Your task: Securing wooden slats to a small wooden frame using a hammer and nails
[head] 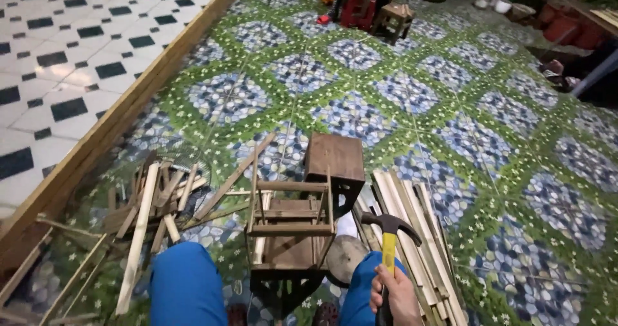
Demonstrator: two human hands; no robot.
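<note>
My right hand (394, 294) grips the yellow handle of a claw hammer (390, 233), its dark head up, at the lower right. In front of me, between my blue-trousered knees (185, 286), stands a small unfinished wooden frame of slats (291, 218). A dark wooden box-shaped stool (335, 160) lies just beyond it. My left hand is not in view.
A loose heap of wooden slats and scraps (149, 200) lies to the left, and a stack of long pale slats (412, 236) to the right. A long wooden beam (122, 116) edges the patterned floor. Small stools (394, 18) and red crates stand far back.
</note>
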